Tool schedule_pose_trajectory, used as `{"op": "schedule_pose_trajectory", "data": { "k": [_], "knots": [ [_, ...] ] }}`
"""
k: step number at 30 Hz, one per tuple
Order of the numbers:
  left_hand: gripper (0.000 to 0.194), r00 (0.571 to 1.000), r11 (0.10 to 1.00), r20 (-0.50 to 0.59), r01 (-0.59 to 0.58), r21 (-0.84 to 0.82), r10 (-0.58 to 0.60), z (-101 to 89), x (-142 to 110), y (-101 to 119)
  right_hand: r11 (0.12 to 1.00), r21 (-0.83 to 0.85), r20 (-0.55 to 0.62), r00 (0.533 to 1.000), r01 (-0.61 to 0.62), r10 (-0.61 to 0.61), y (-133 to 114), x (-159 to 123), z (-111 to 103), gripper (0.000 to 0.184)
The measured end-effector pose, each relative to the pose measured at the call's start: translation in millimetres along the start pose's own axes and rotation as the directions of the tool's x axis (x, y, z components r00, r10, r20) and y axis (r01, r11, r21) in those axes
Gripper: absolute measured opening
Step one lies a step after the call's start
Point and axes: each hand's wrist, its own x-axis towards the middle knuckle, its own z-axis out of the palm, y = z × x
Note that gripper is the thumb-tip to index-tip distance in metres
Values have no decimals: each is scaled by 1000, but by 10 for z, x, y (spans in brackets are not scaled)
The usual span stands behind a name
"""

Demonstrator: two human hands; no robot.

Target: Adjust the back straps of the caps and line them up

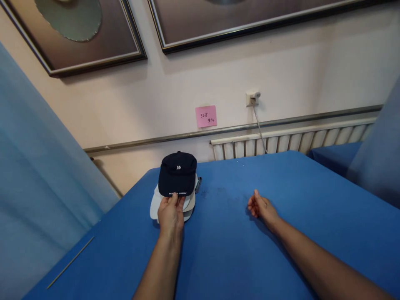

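Observation:
My left hand (171, 211) grips the brim of a dark navy baseball cap (177, 173), thumb on top and fingers underneath. White lettering shows on the cap's front and along the brim edge. Beneath it lies a stack of lighter caps (155, 205), white, beige and greyish, partly hidden by the navy cap and my hand. To the right, my right hand (261, 207) rests on its side near the blue table surface, apart from the caps. Its fingers are curled in and nothing shows in them.
The blue table (218, 250) carries a thin stick (70, 262) at the left. Behind it are a radiator (290, 139), a metal pipe (175, 136), a socket with a plug (252, 99) and a pink note (206, 116). Blue curtains (31, 179) flank the table.

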Motion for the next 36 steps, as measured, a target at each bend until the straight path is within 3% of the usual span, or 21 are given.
{"op": "schedule_pose_trajectory", "data": {
  "k": [6, 10, 15, 18, 20, 22, 26, 30, 33, 34, 36],
  "knots": [
    [36, 963, 995, 252, 80, 58, -92, 28, -73, -99, 999, 49, -8, 1000, -6, 7, 27, 36, 12, 66],
    [37, 904, 978, 371, 197, 75, -211, 73, -168, -253, 960, 280, -139, 988, -25, 67, -48, 81, -101, 57],
    [26, 839, 921, 379, 360, 151, -390, 79, -230, -490, 840, 538, -183, 962, -74, 202, -250, 102, -370, 59],
    [25, 815, 889, 357, 412, 198, -457, 44, -218, -636, 786, 604, -99, 966, -134, 240, -345, 112, -540, 64],
    [28, 818, 879, 325, 415, 237, -474, 18, -201, -721, 755, 641, -14, 981, -140, 194, -379, 138, -626, 68],
    [32, 841, 881, 292, 379, 283, -455, 3, -187, -788, 782, 609, 12, 988, -129, 154, -388, 169, -662, 59],
    [38, 889, 882, 267, 251, 399, -373, 25, -169, -888, 922, 339, 11, 981, -187, 195, -354, 151, -544, 31],
    [37, 894, 888, 259, 253, 384, -367, 110, -143, -987, 969, 76, 274, 939, -237, 208, -326, -6, -347, 29],
    [31, 877, 898, 266, 317, 305, -400, 195, -113, -1038, 961, 54, 373, 898, -273, 234, -319, -77, -272, 28],
    [27, 872, 899, 273, 328, 290, -407, 222, -103, -1042, 960, 102, 351, 913, -259, 209, -312, -71, -261, 29],
    [20, 839, 882, 291, 394, 256, -460, 261, -88, -1028, 967, 214, 154, 982, -137, 105, -284, -19, -254, 29]
  ]
}}
